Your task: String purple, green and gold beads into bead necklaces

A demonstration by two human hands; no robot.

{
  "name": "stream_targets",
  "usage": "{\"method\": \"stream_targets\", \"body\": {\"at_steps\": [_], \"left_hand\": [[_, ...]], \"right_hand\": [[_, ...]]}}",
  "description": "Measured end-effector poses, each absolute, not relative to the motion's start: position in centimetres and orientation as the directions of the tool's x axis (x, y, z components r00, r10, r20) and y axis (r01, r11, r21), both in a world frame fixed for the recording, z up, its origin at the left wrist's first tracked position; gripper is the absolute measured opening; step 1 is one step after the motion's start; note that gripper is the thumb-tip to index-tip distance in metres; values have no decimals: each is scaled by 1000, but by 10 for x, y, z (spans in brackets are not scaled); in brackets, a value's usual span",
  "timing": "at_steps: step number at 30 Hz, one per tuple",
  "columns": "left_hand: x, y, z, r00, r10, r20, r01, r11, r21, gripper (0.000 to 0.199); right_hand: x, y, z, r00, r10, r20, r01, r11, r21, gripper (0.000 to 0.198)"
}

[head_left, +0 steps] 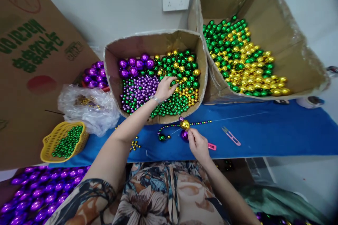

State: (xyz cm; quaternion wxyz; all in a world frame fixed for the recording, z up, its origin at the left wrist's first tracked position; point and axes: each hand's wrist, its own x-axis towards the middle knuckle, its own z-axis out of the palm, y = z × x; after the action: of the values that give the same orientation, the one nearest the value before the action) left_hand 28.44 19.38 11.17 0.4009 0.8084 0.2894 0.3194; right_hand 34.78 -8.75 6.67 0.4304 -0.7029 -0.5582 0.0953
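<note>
My left hand (166, 89) reaches into the shallow cardboard box (109, 59), above its green and gold beads. Its fingers are stretched out with the thumb apart, and I see nothing held. Small purple beads (144, 89) lie beside it, with large purple balls (139, 64) behind. Closer to me, my right hand (198, 146) pinches a beaded string by a large gold bead (185, 124). A small purple bead (181, 119) sits above that bead and a large purple ball (184, 135) below. A thin strand of tiny beads (202, 123) lies on the blue cloth (253, 130) behind.
Pink thread snips (231, 136) lie right of my right hand, and a pink tool (212, 146) lies next to it. A taller carton (295, 49) of green and gold beads stands right. A yellow basket (83, 137) and a plastic bag (102, 121) are left. Purple balls (37, 197) lie below.
</note>
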Motion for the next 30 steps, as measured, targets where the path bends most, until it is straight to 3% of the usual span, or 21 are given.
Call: {"method": "stream_targets", "body": {"at_steps": [2,4,7,18,25,30], "left_hand": [[265,170,116,652,747,129,-32,-144,989,28],[244,146,119,723,691,-11,-180,204,962,33],[220,117,121,719,687,-106,-259,406,876,36],[203,96,115,620,773,-133,-333,412,848,35],[201,77,106,574,817,61,-218,81,973,40],[200,66,104,594,804,14,-237,159,958,32]], "right_hand": [[348,-87,68,361,868,342,699,-9,-715,22],[348,-86,69,353,869,346,702,-1,-712,21],[348,-85,69,325,874,362,722,18,-692,20],[344,-85,65,249,885,393,797,43,-603,19],[342,-82,62,257,883,394,810,26,-586,19],[341,-83,61,280,920,273,746,-29,-665,22]]}}
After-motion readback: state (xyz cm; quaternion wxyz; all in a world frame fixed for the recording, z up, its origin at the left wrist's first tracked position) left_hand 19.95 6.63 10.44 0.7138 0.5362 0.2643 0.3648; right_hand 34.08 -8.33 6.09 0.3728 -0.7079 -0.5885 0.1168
